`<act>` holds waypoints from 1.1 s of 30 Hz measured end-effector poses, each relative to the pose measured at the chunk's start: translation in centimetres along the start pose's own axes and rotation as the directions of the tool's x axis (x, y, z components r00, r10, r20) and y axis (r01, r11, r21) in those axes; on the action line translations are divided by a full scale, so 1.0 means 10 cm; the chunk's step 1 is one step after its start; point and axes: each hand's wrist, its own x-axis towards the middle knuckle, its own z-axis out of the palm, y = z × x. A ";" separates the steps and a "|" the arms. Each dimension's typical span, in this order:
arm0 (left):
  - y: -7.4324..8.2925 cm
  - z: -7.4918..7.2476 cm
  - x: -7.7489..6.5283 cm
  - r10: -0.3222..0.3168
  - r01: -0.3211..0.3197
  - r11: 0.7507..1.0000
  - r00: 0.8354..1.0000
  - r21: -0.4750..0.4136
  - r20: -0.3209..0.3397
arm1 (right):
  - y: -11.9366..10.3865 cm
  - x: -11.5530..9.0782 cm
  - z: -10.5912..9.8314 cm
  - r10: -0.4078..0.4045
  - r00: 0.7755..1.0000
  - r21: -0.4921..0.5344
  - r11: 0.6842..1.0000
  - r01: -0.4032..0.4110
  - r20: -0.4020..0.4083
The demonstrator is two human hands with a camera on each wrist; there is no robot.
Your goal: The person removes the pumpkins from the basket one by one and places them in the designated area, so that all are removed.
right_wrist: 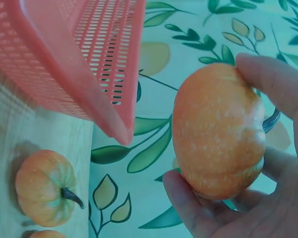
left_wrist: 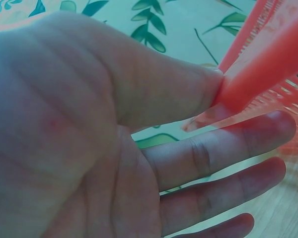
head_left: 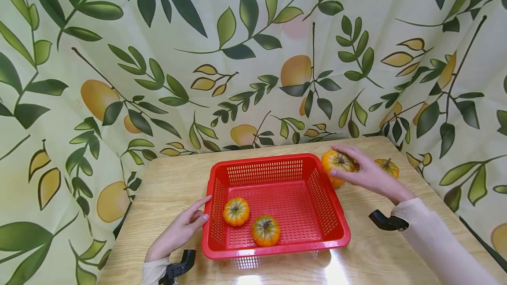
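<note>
My right hand holds a small orange pumpkin between thumb and fingers, just off the right rim of a red plastic basket. The pumpkin's dark stem points toward the palm in the right wrist view. At the basket's left rim is my left hand, fingers fairly straight, with the thumb tip against the rim in the left wrist view. Inside the basket lie two small pumpkins, one to the left and one nearer the front.
Another pumpkin sits on the wooden table beyond my right hand. One more pumpkin shows partly below the held one. A leaf-and-fruit patterned cloth hangs behind and beside the table.
</note>
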 end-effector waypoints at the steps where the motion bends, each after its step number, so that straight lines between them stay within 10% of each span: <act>1: 0.00 0.00 0.00 -0.003 0.003 1.000 1.000 -0.004 -0.001 | 0.02 -0.01 0.00 0.013 1.000 0.005 1.000 -0.013 -0.008; 33: 0.00 0.00 -0.01 -0.026 0.026 0.999 1.000 -0.038 -0.002 | 0.60 -0.46 0.34 0.207 0.977 0.069 0.977 -0.203 -0.057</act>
